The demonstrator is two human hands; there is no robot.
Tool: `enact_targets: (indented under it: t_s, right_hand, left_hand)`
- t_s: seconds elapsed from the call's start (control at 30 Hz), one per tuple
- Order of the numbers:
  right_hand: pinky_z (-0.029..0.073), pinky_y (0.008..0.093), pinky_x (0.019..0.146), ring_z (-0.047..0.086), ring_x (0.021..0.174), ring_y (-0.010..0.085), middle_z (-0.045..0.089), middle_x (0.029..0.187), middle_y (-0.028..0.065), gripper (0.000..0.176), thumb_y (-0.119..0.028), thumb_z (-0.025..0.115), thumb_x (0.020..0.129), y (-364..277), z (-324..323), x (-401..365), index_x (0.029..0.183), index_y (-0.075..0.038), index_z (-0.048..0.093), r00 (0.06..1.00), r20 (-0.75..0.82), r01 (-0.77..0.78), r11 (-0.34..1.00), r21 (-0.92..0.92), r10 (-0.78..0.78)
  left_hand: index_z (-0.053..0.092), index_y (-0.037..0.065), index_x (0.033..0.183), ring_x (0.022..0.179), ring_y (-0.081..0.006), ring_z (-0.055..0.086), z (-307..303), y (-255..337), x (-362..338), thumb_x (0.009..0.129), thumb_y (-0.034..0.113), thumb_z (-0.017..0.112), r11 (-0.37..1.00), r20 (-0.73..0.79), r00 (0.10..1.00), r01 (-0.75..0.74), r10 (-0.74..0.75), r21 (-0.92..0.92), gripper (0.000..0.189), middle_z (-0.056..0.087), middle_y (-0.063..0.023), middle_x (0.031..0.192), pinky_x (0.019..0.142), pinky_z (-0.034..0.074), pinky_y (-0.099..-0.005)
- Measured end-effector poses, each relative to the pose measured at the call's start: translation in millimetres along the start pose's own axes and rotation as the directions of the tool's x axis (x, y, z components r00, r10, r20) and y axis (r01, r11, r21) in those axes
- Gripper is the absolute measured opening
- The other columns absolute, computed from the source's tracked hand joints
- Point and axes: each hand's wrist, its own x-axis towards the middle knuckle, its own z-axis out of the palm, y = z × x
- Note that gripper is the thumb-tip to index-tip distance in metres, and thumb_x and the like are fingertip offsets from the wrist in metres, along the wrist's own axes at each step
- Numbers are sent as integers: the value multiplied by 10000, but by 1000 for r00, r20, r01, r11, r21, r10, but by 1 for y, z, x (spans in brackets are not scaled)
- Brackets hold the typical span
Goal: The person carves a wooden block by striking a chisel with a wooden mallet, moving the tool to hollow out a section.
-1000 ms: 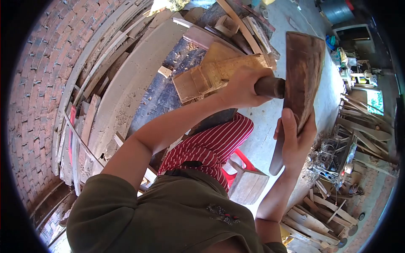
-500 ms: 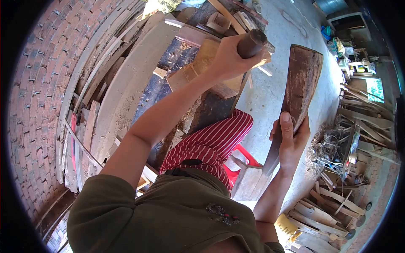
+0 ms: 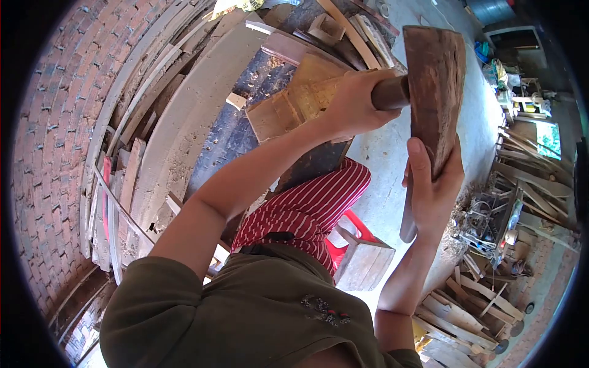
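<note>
My left hand (image 3: 365, 104) is closed around a dark, round tool handle (image 3: 390, 92), its butt end pointing right; the tool's other end is hidden by my fist. A wooden mallet (image 3: 434, 80), broad and roughly worn, stands up from my right hand (image 3: 434, 181), fingers wrapped around its narrower lower part with the thumb along its side. The mallet's broad part comes right at the handle's butt. Beneath my left hand lies a light-brown wooden workpiece (image 3: 270, 116) with angled faces, resting on a dark workbench (image 3: 224, 144).
Wood chips and a small offcut (image 3: 235, 101) lie on the bench. Boards and a small wooden box (image 3: 327, 29) sit at its far end. A wooden stool (image 3: 366, 265) stands by a red plastic seat (image 3: 362, 226). Scrap timber lines the brick wall (image 3: 55, 135) and the right side.
The mallet in my right hand has risen and come to the handle's butt. My left hand has shifted right and slightly down, with the handle now pointing more to the right.
</note>
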Motion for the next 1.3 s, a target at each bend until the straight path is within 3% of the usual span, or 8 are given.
enact_targets:
  t_s: [0.07, 0.1, 0.2, 0.5, 0.6, 0.93, 1.2, 1.3]
  right_hand:
    - [412, 219, 508, 500, 555, 71, 586, 714, 34, 424, -283, 740, 883, 2, 0, -7, 1123, 4, 541, 997, 9, -74, 996, 56, 74]
    - [414, 221, 497, 503, 549, 71, 583, 716, 30, 428, -289, 735, 887, 5, 0, -9, 1130, 2, 537, 996, -12, -85, 990, 114, 87]
    - [418, 225, 479, 509, 538, 74, 577, 715, 25, 433, -303, 731, 890, 8, -2, -18, 1127, 0, 532, 993, -59, -89, 979, 183, 102]
    - [416, 228, 475, 506, 533, 77, 569, 709, 21, 445, -311, 723, 900, 25, -3, -28, 1141, 10, 529, 986, -35, -151, 961, 233, 164]
    - [418, 256, 455, 522, 490, 116, 558, 604, 61, 377, -339, 634, 955, 21, -1, -20, 1072, 7, 542, 997, -73, -3, 981, 196, 18]
    - [409, 253, 444, 529, 490, 127, 554, 612, 80, 420, -344, 576, 980, 12, 5, -5, 1100, 56, 523, 998, -65, 34, 982, 188, -22]
    - [416, 266, 465, 530, 501, 144, 565, 639, 87, 463, -384, 536, 990, -16, -11, 7, 1134, 55, 506, 971, -169, 214, 926, 310, -168]
    - [416, 254, 473, 519, 501, 118, 552, 628, 44, 268, -251, 583, 977, -9, -6, 9, 1061, -5, 519, 1000, 20, 20, 999, 43, -21]
  left_hand:
    - [691, 13, 1000, 697, -256, 691, -3, 0, 13, 721, 198, 780, 986, 11, 986, 167, -166, -4, 346, 698, -178, 799, 650, 529, -370]
    - [686, -11, 1011, 669, -233, 680, 0, -18, 25, 741, 231, 776, 993, -76, 990, 116, -119, -35, 374, 689, -170, 758, 635, 525, -363]
    - [663, 7, 847, 553, -131, 601, -19, -34, 56, 796, 282, 750, 940, -168, 928, 311, -332, -139, 293, 621, -61, 608, 545, 483, -316]
    - [661, 19, 848, 545, -118, 581, -22, -10, 38, 793, 249, 758, 983, -201, 967, 135, -159, -124, 256, 626, -44, 626, 547, 483, -313]
    - [676, 23, 884, 568, -129, 596, -20, -5, 33, 788, 233, 760, 993, -217, 969, 109, -115, -39, 246, 638, -53, 651, 568, 492, -315]
    - [684, 29, 910, 597, -169, 636, -22, -4, 34, 779, 225, 764, 987, -213, 964, 146, -157, -67, 249, 675, -86, 696, 612, 517, -334]
    - [642, 34, 902, 686, -341, 679, 10, 10, 14, 705, 161, 758, 1000, -146, 989, -13, 12, -8, 261, 657, -172, 715, 633, 528, -373]
    - [634, 45, 889, 701, -359, 673, 9, 16, 11, 689, 150, 750, 1000, -125, 992, 25, -24, 3, 254, 651, -171, 706, 635, 530, -391]
